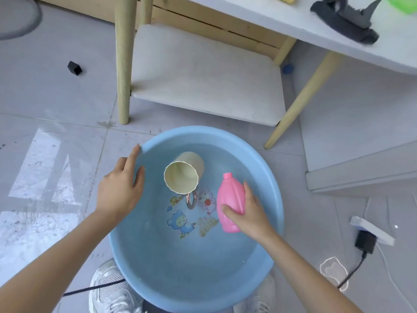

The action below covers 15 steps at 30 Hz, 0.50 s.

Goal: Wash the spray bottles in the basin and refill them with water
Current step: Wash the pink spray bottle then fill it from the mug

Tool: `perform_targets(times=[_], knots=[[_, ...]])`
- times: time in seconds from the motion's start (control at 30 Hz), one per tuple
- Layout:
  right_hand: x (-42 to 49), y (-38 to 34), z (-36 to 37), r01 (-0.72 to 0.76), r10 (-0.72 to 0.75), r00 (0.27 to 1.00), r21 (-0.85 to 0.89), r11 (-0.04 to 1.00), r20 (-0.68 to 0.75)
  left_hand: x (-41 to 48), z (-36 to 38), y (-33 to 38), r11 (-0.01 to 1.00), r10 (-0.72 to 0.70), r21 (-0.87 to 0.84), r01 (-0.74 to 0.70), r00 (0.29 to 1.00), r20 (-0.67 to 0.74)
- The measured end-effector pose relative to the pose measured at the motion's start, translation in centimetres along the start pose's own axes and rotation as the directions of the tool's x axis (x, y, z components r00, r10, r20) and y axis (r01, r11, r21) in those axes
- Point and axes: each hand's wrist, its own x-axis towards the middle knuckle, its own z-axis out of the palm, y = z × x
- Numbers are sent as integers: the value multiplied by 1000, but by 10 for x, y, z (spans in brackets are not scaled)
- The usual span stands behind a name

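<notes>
While crouched over blue basin (180, 279) on grey floor tiles, gripping pink spray bottle (230, 197) with right hand (250, 213): thumb laid across its front, other fingers curled round its far side. Holding it low in the basin's right half, capless, open neck pointing away toward the table. Resting left hand (121, 188) on the basin's left rim, fingers straight and close together, tips touching the rim's edge, gripping nothing. Also in the basin, near the middle: cream cup (182, 175) tipped on its side, mouth toward the camera, left of the bottle and apart from it; cartoon pictures on the bottom under shallow water. Beyond the basin, white low shelf (203, 73) between pale wooden table legs. On the floor at right, black charger (365, 241) with its cable; at far left, small black block (75, 68). At the near edge, white sneakers (110, 288).
</notes>
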Motion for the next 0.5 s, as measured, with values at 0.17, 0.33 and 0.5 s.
perform_targets(times=[0.17, 0.33, 0.5], knots=[[-4, 10, 9, -15, 15, 1000, 25, 1000, -10, -2, 4, -1, 999, 30, 38, -28, 998, -48], [-3, 12, 17, -3, 3, 999, 14, 1000, -35, -1, 6, 1, 999, 14, 39, -12, 998, -65], [2, 6, 22, -8, 9, 999, 28, 1000, -46, -1, 5, 1, 999, 4, 49, -1, 998, -64]])
